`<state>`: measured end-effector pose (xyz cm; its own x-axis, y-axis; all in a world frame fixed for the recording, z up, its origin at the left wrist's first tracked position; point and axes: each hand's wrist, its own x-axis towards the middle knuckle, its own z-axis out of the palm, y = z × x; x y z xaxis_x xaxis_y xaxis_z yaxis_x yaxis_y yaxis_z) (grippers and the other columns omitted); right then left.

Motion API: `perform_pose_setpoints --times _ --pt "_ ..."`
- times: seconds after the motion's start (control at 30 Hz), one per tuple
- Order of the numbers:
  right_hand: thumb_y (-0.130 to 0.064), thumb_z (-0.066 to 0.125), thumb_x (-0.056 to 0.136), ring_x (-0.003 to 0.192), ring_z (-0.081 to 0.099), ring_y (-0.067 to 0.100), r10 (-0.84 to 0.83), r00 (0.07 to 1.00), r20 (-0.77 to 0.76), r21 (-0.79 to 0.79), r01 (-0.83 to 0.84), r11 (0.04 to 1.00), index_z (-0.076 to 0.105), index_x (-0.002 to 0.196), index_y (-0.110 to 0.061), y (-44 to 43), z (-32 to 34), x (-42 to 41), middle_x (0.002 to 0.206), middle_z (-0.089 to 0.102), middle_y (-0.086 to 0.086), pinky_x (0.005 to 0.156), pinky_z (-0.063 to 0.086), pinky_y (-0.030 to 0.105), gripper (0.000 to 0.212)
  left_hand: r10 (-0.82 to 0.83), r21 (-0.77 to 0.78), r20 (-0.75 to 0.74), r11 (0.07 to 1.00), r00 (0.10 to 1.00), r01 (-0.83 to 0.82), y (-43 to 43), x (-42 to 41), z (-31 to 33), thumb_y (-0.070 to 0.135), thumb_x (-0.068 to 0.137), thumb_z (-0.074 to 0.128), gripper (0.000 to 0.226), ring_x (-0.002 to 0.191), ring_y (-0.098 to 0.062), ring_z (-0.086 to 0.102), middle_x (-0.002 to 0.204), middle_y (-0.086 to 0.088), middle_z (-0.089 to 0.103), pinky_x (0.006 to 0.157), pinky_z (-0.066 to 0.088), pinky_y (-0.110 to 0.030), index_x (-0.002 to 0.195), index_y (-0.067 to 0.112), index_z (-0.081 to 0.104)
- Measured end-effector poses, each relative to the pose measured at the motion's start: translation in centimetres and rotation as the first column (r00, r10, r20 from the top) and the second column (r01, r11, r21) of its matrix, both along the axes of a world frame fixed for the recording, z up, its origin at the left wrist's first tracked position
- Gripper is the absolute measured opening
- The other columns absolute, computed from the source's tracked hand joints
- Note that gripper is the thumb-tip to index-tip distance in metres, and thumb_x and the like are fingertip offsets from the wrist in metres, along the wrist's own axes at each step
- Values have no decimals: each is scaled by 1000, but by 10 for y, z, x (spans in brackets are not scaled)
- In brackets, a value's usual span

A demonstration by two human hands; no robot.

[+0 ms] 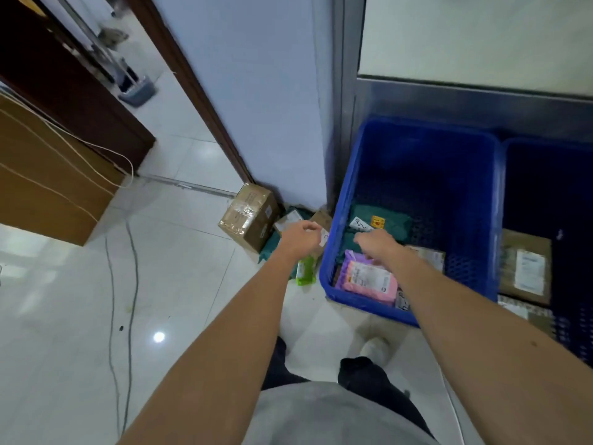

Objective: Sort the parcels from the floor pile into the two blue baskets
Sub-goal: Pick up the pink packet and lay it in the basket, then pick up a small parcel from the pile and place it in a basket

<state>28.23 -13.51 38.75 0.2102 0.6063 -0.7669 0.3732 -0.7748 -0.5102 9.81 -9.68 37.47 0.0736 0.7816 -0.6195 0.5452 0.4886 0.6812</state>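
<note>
**Both hands being held out over pile and basket, grips unreadable**

The left hand [300, 234] is being held over the floor pile in the corner beside the wall. The right hand [377, 240] is being held over the nearer blue basket [426, 155]. Both are being blurred by motion, so whether either is holding anything cannot be told. A white label is showing just beside the left fingers, but what it belongs to is not being made clear.

What is left of the pile is being seen as a taped cardboard box [248, 216], soft teal bags [269, 248] beneath and beside it, and a small green packet [306, 270] close to the basket's wall. The box is being judged stiff and the heaviest of these, best taken with two hands at opposite edges. The bags are being judged light, limp and slippery, so they are better gathered at the middle than by a corner. The packet looks fit for a one-handed pinch.

A teal parcel [385, 223] and a pink parcel [369, 279] are lying in the nearer basket. A brown box [526, 268] is lying in the second basket [545, 175], which is being cut off by the right edge. Parts of the pile are being hidden behind the left hand, and no label print is legible.
</note>
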Motion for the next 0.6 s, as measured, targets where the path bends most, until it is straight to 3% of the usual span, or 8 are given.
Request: perform_pose_setpoints --times 0.2,0.27,0.37,0.47,0.53,0.6 --pt "-32 51 93 61 41 22 4 999 32 -19 -3 1000 44 76 -14 23 -22 -63 73 46 7 69 37 37 25 39 -27 -17 999 999 -39 38 -80 -13 33 69 63 12 97 -28 72 97 -6 75 92 59 -46 75 30 74" --pt "-34 51 91 67 49 25 -22 999 43 -17 23 1000 47 78 -12 34 -34 -88 79 51 8 69 39 35 25 9 -69 -16 998 1000 -10 56 -112 -41 32 69 62 14 94 -29 71 102 -12 75 90 59 -48 76 31 74" --pt "-43 48 80 92 63 31 -53 994 95 -36 56 998 54 92 -11 51 -55 -129 95 58 11 77 48 38 35 -34 -121 -24 992 999 31 75 -155 -53 33 77 62 12 98 -31 70 100 -11 74 91 58 -45 76 33 73" --pt "-43 46 69 90 59 30 -120 987 110 -74 128 989 58 87 -13 68 -89 -165 96 61 14 82 51 43 37 -77 -164 15 983 997 79 91 -192 -48 21 92 60 12 96 -28 69 99 -8 73 79 52 -34 89 27 70" --pt "-37 51 79 86 56 28 -157 982 108 -107 168 980 53 77 -16 80 -97 -189 95 61 14 82 51 44 21 -129 -178 34 975 991 133 108 -215 -63 18 94 59 16 95 -24 66 103 -8 71 82 52 -35 106 16 70" --pt "-26 48 96 88 54 25 -147 982 122 -133 163 978 51 74 -19 92 -110 -208 97 59 13 87 51 40 23 -194 -192 38 961 980 197 125 -235 -81 18 95 59 22 98 -22 64 107 -6 68 90 52 -36 115 14 67"
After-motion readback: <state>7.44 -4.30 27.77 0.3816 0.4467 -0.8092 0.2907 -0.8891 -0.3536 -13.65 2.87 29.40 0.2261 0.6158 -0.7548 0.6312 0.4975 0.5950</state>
